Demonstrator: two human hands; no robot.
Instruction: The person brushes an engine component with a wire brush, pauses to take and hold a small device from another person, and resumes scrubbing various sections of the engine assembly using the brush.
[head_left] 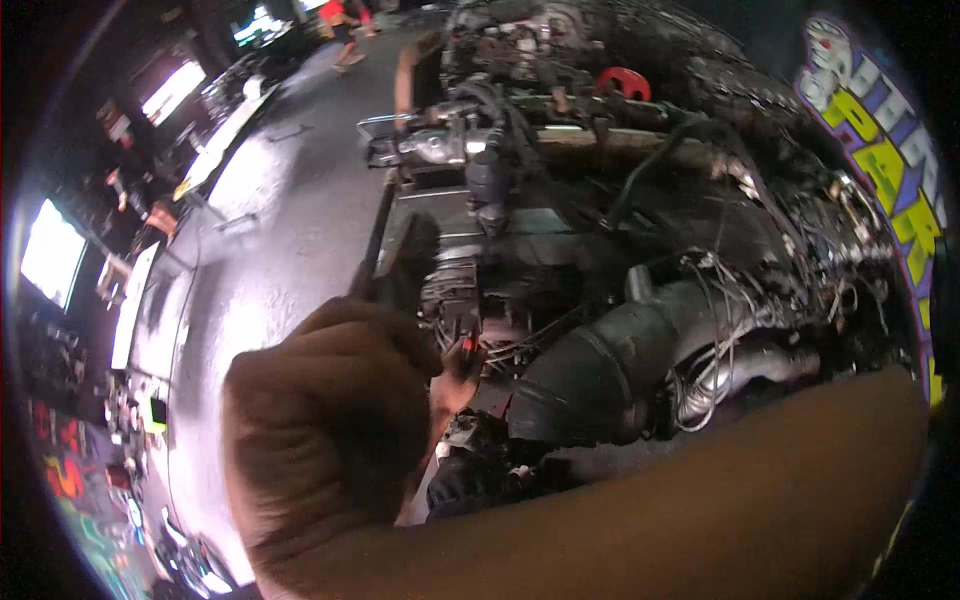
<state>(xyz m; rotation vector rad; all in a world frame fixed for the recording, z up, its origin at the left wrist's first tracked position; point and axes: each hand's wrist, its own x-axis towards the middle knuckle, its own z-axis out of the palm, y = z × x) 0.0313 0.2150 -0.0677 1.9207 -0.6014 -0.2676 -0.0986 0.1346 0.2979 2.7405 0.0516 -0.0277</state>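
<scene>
From the right edge my right forearm crosses the foreground, ending in my right hand (330,410), closed in a fist around a dark tool (408,262) that points up and away. Beyond it, partly hidden behind the fist, my left hand (455,385) reaches into the engine, fingers drawn together by a small red part (470,343). What those fingers hold is too small to make out. Close to my left hand are a ribbed metal part (452,285) and a wide dark pipe (580,375).
Loose wires (715,350) and a silvery pipe (745,370) lie to the right. A metal fitting (440,148) and a red ring-shaped part (625,83) are farther back. A person (340,25) stands in the far aisle. Long tables (225,140) line the left.
</scene>
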